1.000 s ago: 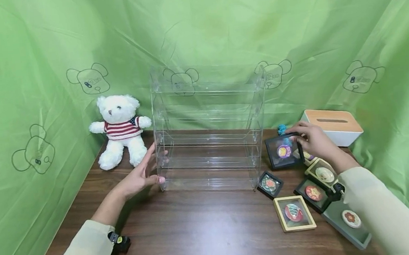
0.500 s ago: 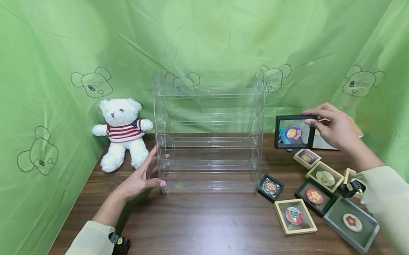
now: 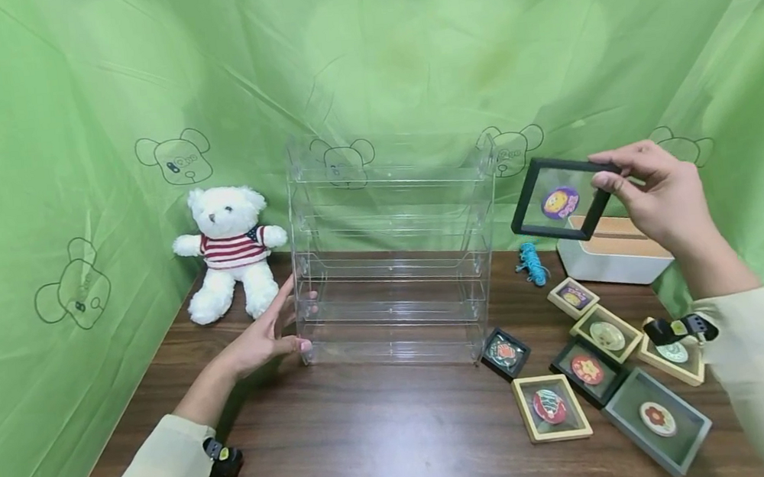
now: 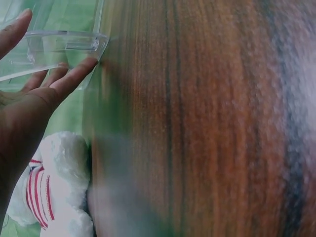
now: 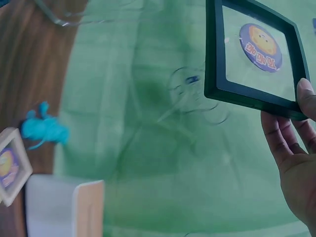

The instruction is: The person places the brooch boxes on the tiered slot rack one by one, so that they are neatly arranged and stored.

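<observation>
My right hand (image 3: pixel 669 191) pinches the right edge of a black display frame (image 3: pixel 523 209) between thumb and fingers, up in the air. Inside the clear frame sits a round purple and yellow badge (image 3: pixel 560 203). The right wrist view shows the same black frame (image 5: pixel 247 96), tilted, with the thumb on its near side. A tiered clear acrylic display stand (image 3: pixel 396 310) stands mid-table. At its lower left side rests my left hand (image 3: pixel 259 344), thumb at the front corner. In the left wrist view the extended fingers (image 4: pixel 74 79) lie along the stand's side.
Several badge frames lie at the right, among them a grey one (image 3: pixel 630 418), a wooden one (image 3: pixel 523 413) and a small black one (image 3: pixel 493 362). Behind them are a blue yarn bundle (image 3: pixel 532 265) and a tissue box (image 3: pixel 608 261). A white teddy bear (image 3: pixel 230 241) sits left of the stand.
My right hand has lifted the black frame up and to the right from beside the stand, uncovering the blue yarn. The left hand has stayed at the stand.
</observation>
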A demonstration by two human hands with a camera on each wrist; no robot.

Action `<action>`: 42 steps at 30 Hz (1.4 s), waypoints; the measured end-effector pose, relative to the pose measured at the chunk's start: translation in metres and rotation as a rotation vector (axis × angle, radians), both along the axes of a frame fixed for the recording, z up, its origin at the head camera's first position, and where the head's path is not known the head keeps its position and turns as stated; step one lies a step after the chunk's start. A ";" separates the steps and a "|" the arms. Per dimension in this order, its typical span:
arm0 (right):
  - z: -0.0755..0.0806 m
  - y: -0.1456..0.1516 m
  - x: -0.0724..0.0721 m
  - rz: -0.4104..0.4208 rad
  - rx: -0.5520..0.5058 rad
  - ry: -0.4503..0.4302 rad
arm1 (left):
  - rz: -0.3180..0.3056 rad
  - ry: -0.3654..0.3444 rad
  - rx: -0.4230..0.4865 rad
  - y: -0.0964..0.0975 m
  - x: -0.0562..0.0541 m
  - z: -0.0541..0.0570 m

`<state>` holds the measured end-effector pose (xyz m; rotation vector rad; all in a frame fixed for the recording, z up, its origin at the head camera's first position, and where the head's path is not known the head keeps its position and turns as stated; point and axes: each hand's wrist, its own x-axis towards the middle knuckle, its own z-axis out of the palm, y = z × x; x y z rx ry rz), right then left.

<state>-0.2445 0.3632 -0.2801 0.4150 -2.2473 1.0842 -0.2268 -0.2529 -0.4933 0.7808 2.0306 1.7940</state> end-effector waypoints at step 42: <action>0.059 -0.224 -0.081 0.019 -0.087 -0.019 | 0.019 0.008 -0.046 0.005 0.005 -0.005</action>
